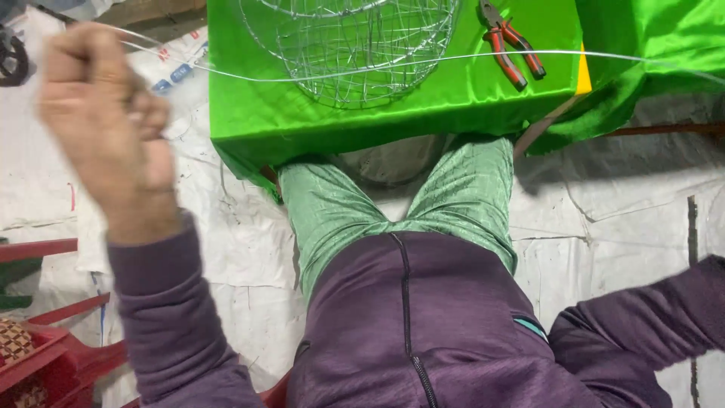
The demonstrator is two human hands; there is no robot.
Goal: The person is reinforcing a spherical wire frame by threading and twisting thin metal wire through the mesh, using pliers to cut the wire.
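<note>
**Wire pulled taut across a green-draped table**

A thin silvery wire point(453, 59) runs in a long, nearly level line from the upper left to the right edge of the view, passing above the green cloth point(257, 113) that covers a low table. At its left end the wire goes into the left hand point(102, 113), which is raised, blurred, and closed in a fist around it. The wire's right end leaves the picture at the right edge.

The right hand is out of view; only its purple sleeve point(649, 310) shows at the lower right, reaching off past the edge, so its grip cannot be told.

Under the wire, on the cloth, stands a round wire basket point(355, 53), a bare cage of thin metal rods, partly cut off by the top edge. To its right lie pliers point(510, 45) with red and black handles, just beyond the wire line.

The person sits close to the table, green trousers point(400, 204) showing below the cloth's front edge and a purple zipped jacket point(408, 325) nearest the camera. White sheeting point(619, 204) covers the floor. A red plastic chair point(53, 355) stands at the lower left.
</note>
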